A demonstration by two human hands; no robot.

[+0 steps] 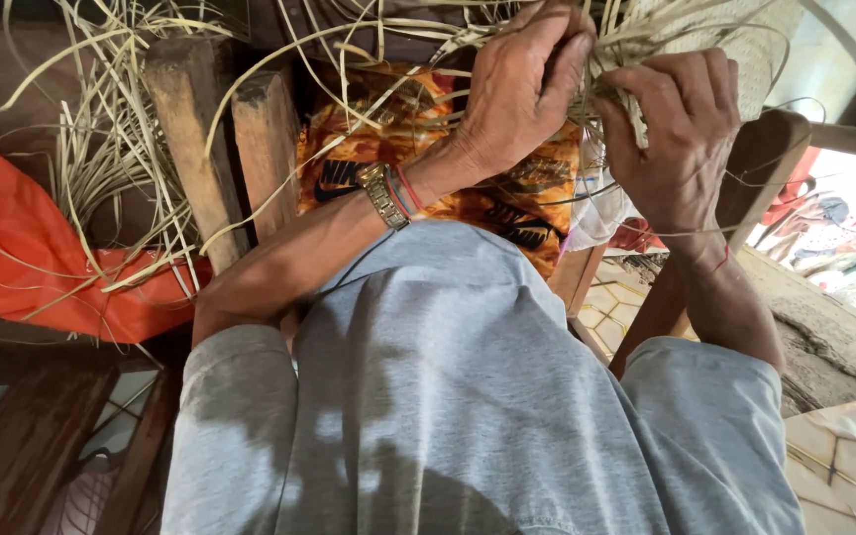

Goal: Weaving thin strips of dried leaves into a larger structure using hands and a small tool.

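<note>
My left hand (522, 84), with a metal watch and red threads at the wrist, pinches a bundle of pale straw strips (614, 45) at the top of the view. My right hand (671, 129) is just beside it, its fingers curled around the same strips. Both hands touch at the fingertips. A finely woven straw piece (745, 40) lies behind the right hand, partly hidden by it. My grey shirt (468, 396) fills the lower view.
Loose long straw strips (111, 139) hang at the upper left over two wooden posts (190, 149). An orange cloth (22, 258) lies at the left, an orange patterned fabric (408, 129) under my left forearm. A wooden frame (775, 149) stands at the right.
</note>
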